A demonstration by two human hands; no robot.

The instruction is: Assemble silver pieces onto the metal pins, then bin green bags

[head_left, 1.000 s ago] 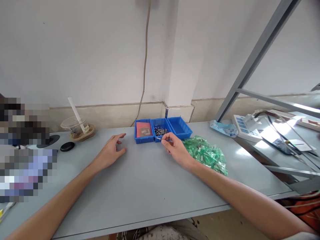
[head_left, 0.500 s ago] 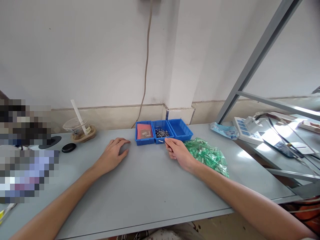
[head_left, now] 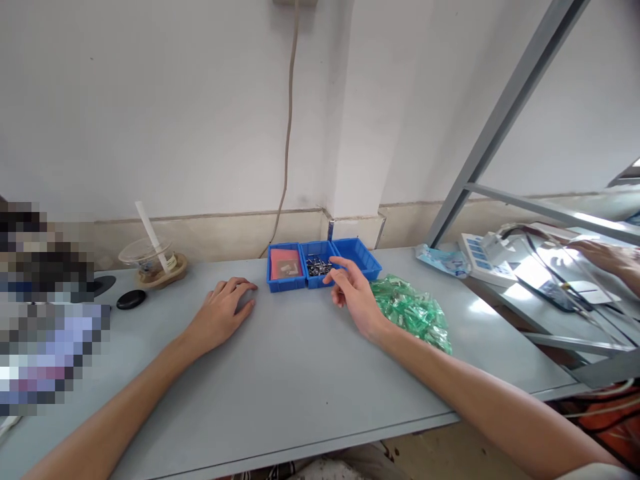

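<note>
"Fingers of the right hand (head_left: 355, 297) are spreading apart instead of pinching a slim metal pin, as half a second ago, and a co-worker's hand (head_left: 597, 255) is appearing at far right."

"Is the right hand holding anything?"

"Nothing I'm seeing: thumb and index are standing apart by the near right corner of the middle blue tray (head_left: 319, 283). Whether the curled fingers are hiding something, I can't tell."

"And the metal pins (head_left: 316, 267)?"

"They're lying jumbled inside that tray, between the tray (head_left: 287, 287) with the reddish packet (head_left: 284, 256) and the right-hand blue tray (head_left: 364, 255). Meanwhile the left hand (head_left: 219, 315) is resting on the table (head_left: 295, 393), fingers loosely bent, no object showing."

"What's worrying you?"

"Tangling, mostly. Those pins are crossing one another, so a hasty pinch could be lifting two, or flicking one over the low wall. Also, the green plastic heap (head_left: 414, 312) is sitting right beside the right wrist; a sideways sweep could be dragging it along."
</note>
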